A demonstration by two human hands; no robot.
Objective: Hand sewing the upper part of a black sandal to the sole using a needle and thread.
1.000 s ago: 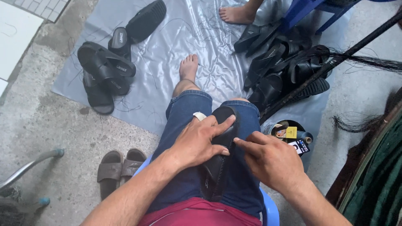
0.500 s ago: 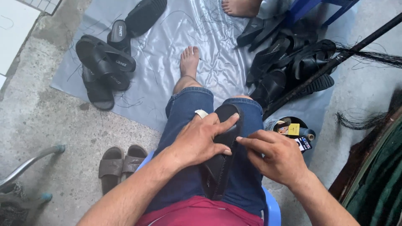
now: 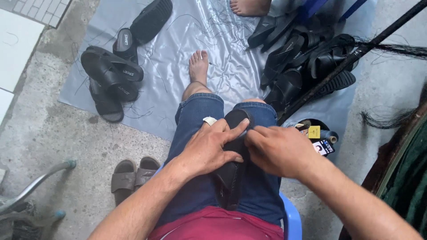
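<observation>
A black sandal (image 3: 231, 178) lies lengthwise between my thighs on blue jeans. My left hand (image 3: 209, 149) presses down on its left side, the index finger stretched along the strap near the toe end. My right hand (image 3: 278, 151) grips the sandal's right edge, fingers bent against the strap beside the left fingertip. Something small and white (image 3: 209, 120) shows under my left fingers. The middle of the sandal is hidden by both hands.
A grey plastic sheet (image 3: 178, 80) covers the floor ahead. Several black sandals (image 3: 111, 75) lie at its left, a bigger heap (image 3: 307, 66) at its right. Another person's bare foot (image 3: 249, 6) shows at the top. Brown slippers (image 3: 133, 175), a small tin of bits (image 3: 318, 133) and a dark rod (image 3: 356, 55) are close by.
My right hand has closed in from the right onto the sandal's strap, meeting the left fingertip. The view has tilted slightly downward.
</observation>
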